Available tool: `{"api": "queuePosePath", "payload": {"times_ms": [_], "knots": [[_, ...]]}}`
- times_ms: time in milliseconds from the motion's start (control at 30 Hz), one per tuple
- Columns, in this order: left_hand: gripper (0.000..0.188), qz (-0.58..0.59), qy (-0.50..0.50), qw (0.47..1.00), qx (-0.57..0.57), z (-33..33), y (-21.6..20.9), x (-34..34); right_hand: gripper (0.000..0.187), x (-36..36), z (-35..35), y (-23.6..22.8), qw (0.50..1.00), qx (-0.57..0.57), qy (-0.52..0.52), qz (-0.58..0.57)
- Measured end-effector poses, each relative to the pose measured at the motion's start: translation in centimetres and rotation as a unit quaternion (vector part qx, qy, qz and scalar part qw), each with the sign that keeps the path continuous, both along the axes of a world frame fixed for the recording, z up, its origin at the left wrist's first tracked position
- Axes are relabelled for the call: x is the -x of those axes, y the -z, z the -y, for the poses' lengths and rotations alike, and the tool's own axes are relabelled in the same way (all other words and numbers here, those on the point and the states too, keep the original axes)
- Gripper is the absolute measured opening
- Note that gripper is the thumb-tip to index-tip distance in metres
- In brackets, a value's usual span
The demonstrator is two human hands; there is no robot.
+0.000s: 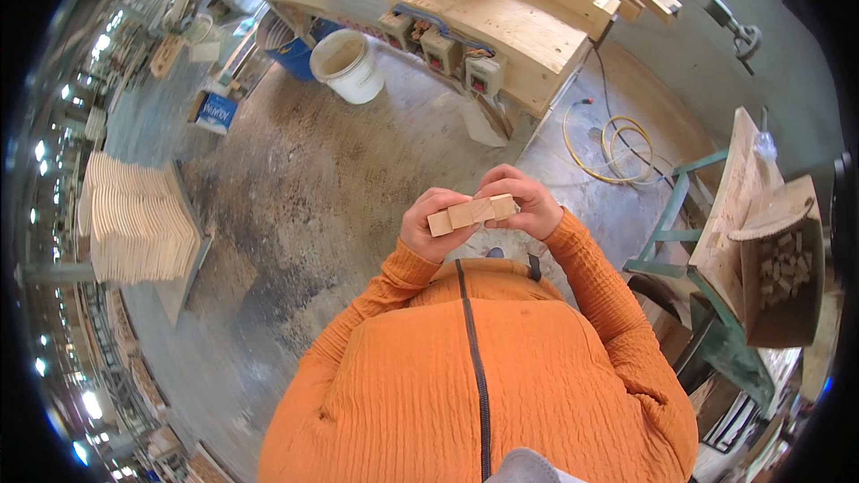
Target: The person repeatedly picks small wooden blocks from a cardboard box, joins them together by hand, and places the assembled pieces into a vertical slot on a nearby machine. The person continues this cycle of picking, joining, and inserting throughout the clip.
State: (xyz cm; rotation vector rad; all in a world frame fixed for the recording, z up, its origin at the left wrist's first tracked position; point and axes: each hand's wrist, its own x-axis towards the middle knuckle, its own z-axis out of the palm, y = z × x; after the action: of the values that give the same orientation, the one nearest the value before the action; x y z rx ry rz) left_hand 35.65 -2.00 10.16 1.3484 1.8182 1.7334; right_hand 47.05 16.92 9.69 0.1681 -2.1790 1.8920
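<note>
Between my two hands, in front of my body, is a short row of small wooden blocks [472, 213], side by side with their pale square ends facing up. Fingers and thumb of my left hand [428, 226] grip the left end of the row. My right hand [526, 203] grips the right end, its fingers curled over the far side. The blocks sit slightly out of line with each other. How far down they reach is hidden by my fingers.
A wooden workbench [537, 27] with switch boxes stands ahead, a white bucket [347, 67] beside it. Stacked curved wooden pieces [143, 219] are at left. At right, a cardboard box [777, 322] of small blocks rests on a bench. A yellow hose [573, 154] lies coiled on the floor.
</note>
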Motion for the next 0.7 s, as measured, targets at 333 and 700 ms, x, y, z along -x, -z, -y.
{"api": "queuePosePath", "payload": {"times_ms": [333,700], "knots": [[0.034,0.306,0.037,0.948,0.084,2.9,1.5,4.8,0.036,3.8,4.4,0.6,0.984,0.129,0.049,0.113],[0.041,0.532,-0.004,0.844,0.072,10.4,2.4,9.3,0.037,10.7,10.9,0.9,0.968,0.129,0.004,0.213]]}}
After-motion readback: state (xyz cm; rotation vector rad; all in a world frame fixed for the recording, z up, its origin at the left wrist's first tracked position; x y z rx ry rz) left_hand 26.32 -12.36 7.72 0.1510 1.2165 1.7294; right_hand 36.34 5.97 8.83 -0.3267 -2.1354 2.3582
